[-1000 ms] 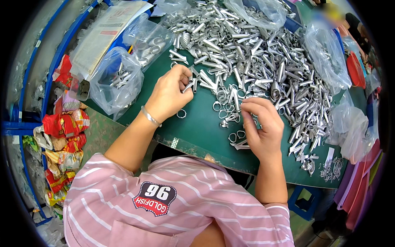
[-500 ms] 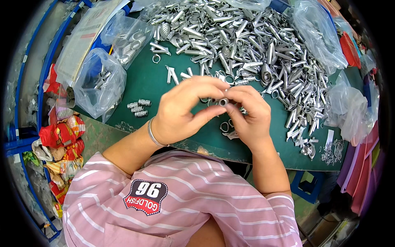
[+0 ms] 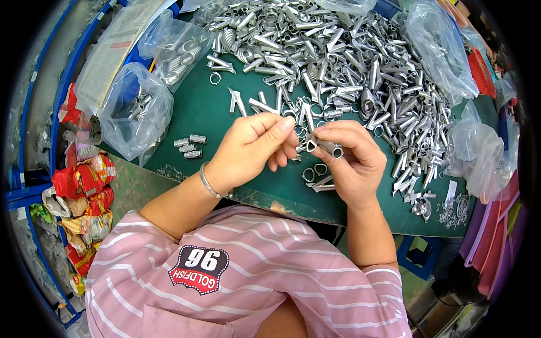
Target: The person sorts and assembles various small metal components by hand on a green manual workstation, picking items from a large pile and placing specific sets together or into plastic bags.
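Note:
My right hand [image 3: 360, 163] grips a silvery metal tube piece [image 3: 337, 151] between thumb and fingers, its round open end facing me. At the fingertips, by the tube's left side, shows a small loop-shaped metal end [image 3: 311, 146]; whether it belongs to the same piece I cannot tell. My left hand [image 3: 253, 146] is just to the left, apart from the right, its thumb pressed over curled fingers. What it pinches, if anything, is hidden. Beyond both hands lies a big heap of silvery metal parts [image 3: 338, 62], tubes, rings and forked pieces.
Several short ribbed metal cylinders [image 3: 190, 147] lie left on the green table [image 3: 191, 121]. Clear plastic bags with metal parts [image 3: 138, 112] sit at the left edge. More plastic bags [image 3: 476, 146] and a red basket [image 3: 480, 72] are at right. Small wire rings [image 3: 455, 209] lie near the right corner.
My hands were together around a small round metal end; now they have parted. The right hand has shifted slightly right, showing more of the tube, and the left thumb has moved onto its curled fingers.

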Demonstrator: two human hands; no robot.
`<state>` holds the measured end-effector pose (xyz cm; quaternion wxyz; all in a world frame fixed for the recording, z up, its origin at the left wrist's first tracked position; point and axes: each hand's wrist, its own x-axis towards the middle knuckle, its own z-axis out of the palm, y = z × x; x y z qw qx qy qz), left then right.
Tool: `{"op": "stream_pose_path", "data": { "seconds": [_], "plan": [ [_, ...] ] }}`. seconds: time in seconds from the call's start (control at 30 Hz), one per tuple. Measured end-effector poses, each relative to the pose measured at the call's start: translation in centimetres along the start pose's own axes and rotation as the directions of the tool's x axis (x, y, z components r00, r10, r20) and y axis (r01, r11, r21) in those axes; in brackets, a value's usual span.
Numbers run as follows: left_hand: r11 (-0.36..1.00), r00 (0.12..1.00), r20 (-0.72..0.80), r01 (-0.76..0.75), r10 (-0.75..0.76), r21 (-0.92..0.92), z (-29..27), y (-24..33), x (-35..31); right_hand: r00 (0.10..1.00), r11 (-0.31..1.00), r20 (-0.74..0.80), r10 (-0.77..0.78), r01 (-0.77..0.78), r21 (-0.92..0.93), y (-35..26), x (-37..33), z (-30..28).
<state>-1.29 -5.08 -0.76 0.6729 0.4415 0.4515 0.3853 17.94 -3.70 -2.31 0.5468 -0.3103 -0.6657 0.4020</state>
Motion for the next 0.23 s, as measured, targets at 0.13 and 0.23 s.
{"op": "stream_pose_path", "data": {
  "seconds": [0.13, 0.23],
  "plan": [
    [0.989, 0.993, 0.056, 0.112, -0.107, -0.097, 0.34, -0.13, 0.0, 0.996, 0.992, 0.057, -0.064, 0.069, -0.107, 0.16, 0.05, -0.09],
    [0.986, 0.99, 0.123, 0.087, -0.069, -0.141, 0.48, -0.26, 0.21, 0.995, 0.988, 0.072, -0.07, 0.079, -0.134, 0.02, 0.06, 0.29]
  ]
}}
